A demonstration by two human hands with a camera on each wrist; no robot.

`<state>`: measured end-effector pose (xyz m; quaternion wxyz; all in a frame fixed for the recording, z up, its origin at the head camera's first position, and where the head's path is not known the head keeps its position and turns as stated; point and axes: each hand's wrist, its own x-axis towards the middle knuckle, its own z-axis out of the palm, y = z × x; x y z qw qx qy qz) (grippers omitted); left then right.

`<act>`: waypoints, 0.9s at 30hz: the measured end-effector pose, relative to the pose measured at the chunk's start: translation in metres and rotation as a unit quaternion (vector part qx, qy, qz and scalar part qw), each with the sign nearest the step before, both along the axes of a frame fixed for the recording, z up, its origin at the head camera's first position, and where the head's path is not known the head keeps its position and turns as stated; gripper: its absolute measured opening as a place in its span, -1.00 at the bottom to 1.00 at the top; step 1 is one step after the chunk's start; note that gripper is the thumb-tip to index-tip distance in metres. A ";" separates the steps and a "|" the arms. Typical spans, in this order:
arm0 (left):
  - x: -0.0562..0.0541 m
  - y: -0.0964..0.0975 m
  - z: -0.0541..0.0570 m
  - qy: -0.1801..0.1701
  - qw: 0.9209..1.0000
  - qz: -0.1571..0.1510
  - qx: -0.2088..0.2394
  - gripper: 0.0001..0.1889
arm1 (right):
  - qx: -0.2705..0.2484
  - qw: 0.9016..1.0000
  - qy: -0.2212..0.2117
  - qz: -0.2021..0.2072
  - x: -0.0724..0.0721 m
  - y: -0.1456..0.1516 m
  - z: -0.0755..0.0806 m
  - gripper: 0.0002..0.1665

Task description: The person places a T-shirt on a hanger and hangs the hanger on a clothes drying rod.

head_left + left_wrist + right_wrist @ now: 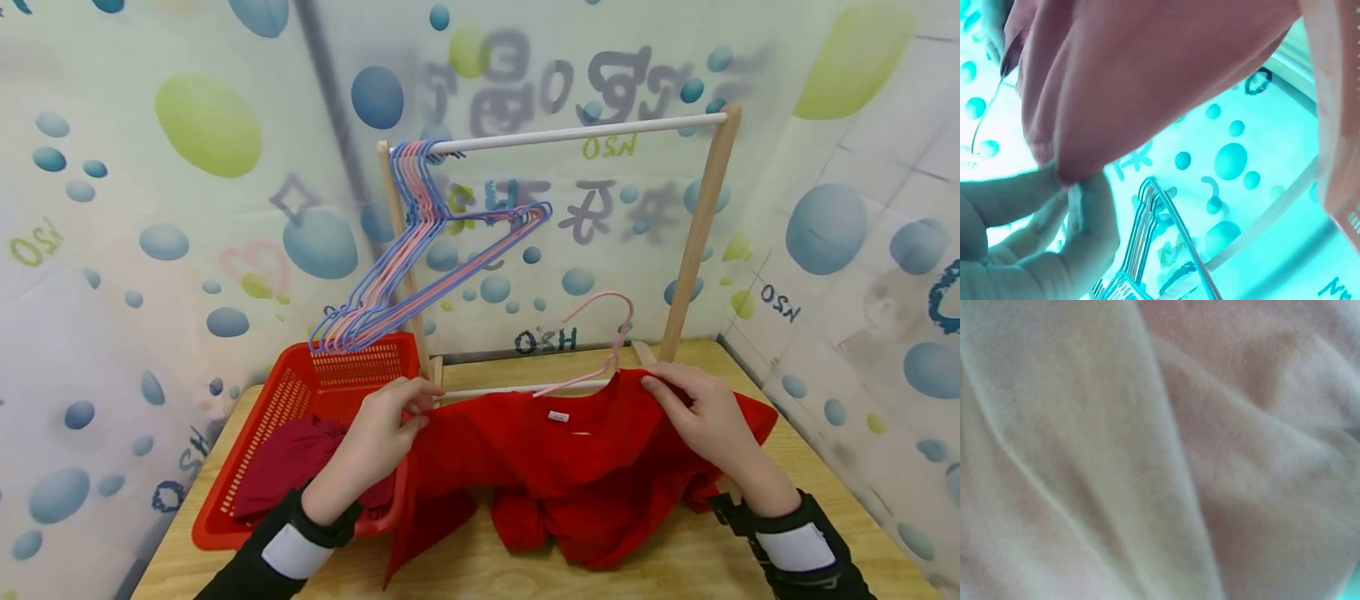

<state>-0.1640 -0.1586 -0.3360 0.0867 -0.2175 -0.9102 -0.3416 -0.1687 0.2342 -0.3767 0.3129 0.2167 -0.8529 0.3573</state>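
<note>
A red shirt (540,467) hangs between my two hands above the table, its neckline with a white label facing up. A pink hanger (624,321) stands at its collar; the hook and part of one arm show, and the rest is hidden by cloth. At the shirt's left shoulder my left hand (392,427) pinches the cloth between thumb and fingers; the left wrist view shows this pinch on the fabric (1135,81) closely. My right hand (697,417) grips the right shoulder beside the hanger, thumb on top. Only blurred folds of cloth (1166,456) fill the right wrist view.
A wooden rack with a white rod (585,132) stands at the back. Several blue and pink hangers (420,242) hang at the rod's left end. Left on the wooden table (817,517) is a red basket (281,375) with dark red cloth (292,462) in it. Patterned sheets surround the table.
</note>
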 end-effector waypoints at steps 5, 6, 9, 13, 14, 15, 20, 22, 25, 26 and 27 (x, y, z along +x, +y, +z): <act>-0.009 0.001 -0.002 -0.001 1.000 0.018 0.019 -0.68 | -0.031 0.999 -0.009 0.005 0.001 0.009 0.000 -0.80; -0.011 0.002 -0.003 -0.013 1.000 0.021 0.010 -0.69 | -0.037 0.999 -0.011 0.005 0.002 0.010 0.001 -0.81; -0.016 0.004 -0.007 -0.049 0.997 0.026 -0.044 -0.72 | -0.050 0.999 -0.013 0.000 0.002 0.013 0.002 -0.81; -0.014 0.009 -0.008 -0.019 0.994 0.019 -0.109 -0.70 | -0.053 0.999 -0.012 0.000 0.003 0.013 0.004 -0.81; -0.013 0.010 -0.007 0.009 0.994 0.013 -0.108 -0.68 | -0.053 0.999 -0.009 0.000 0.003 0.013 0.004 -0.82; -0.011 0.012 -0.006 0.038 0.994 0.007 -0.101 -0.66 | -0.053 0.999 -0.006 0.001 0.003 0.012 0.004 -0.82; -0.002 0.026 0.004 0.148 0.986 -0.053 -0.053 -0.63 | -0.054 0.999 0.004 0.001 0.002 0.007 0.004 -0.81; 0.000 0.030 0.006 0.159 0.983 -0.069 -0.054 -0.65 | -0.056 0.998 0.002 0.002 0.001 0.004 0.004 -0.82; 0.000 0.036 0.005 0.169 0.981 -0.079 -0.061 -0.67 | -0.051 0.999 0.001 0.004 0.000 -0.001 0.004 -0.81; -0.001 0.037 0.004 0.171 0.980 -0.080 -0.060 -0.68 | -0.049 0.999 0.001 0.006 0.000 -0.002 0.004 -0.80; -0.001 0.038 0.003 0.170 0.981 -0.080 -0.058 -0.70 | -0.046 0.999 0.001 0.008 0.000 -0.004 0.004 -0.79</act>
